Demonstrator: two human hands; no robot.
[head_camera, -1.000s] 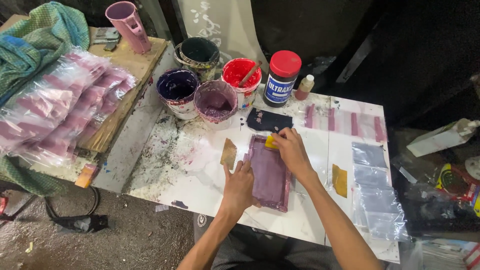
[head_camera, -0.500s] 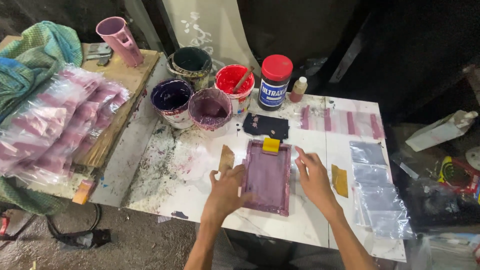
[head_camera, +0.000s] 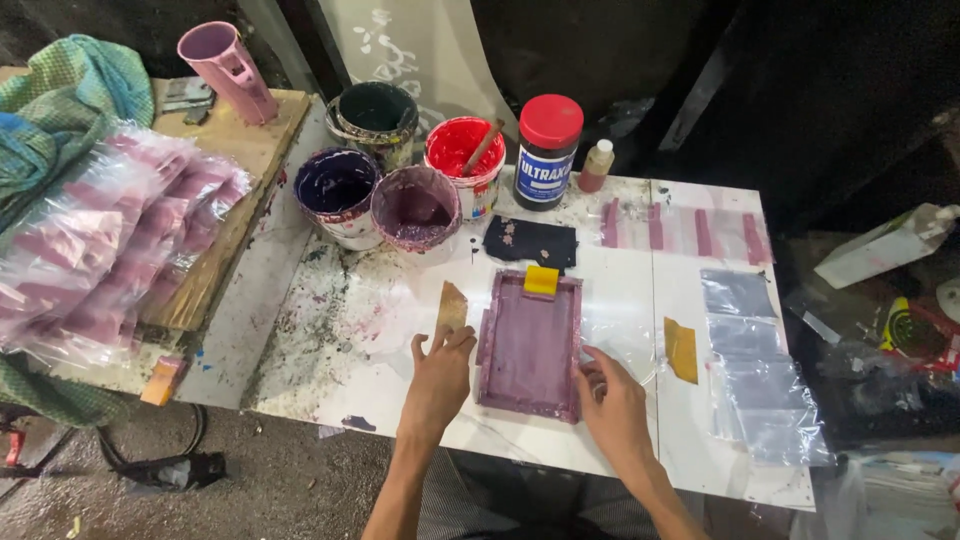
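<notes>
Change since earlier frames: right hand (head_camera: 612, 405) off the frame's top, now open at its lower right corner; left hand (head_camera: 440, 375) open, flat beside its left edge, fingertips on a tan card (head_camera: 451, 303). Surroundings: paint tubs (head_camera: 415, 207), red-lidded jar (head_camera: 548, 150), dark rag (head_camera: 530, 241), clear bags (head_camera: 752, 370). Item: purple-stained printing frame (head_camera: 528, 345), rectangular, yellow squeegee (head_camera: 541, 280) at top, flat mid-table (head_camera: 380, 300).

White paint-stained table (head_camera: 330, 330) standing on grey concrete floor (head_camera: 280, 480); dark wall (head_camera: 640, 60) lying behind its far edge; light falling from overhead.
</notes>
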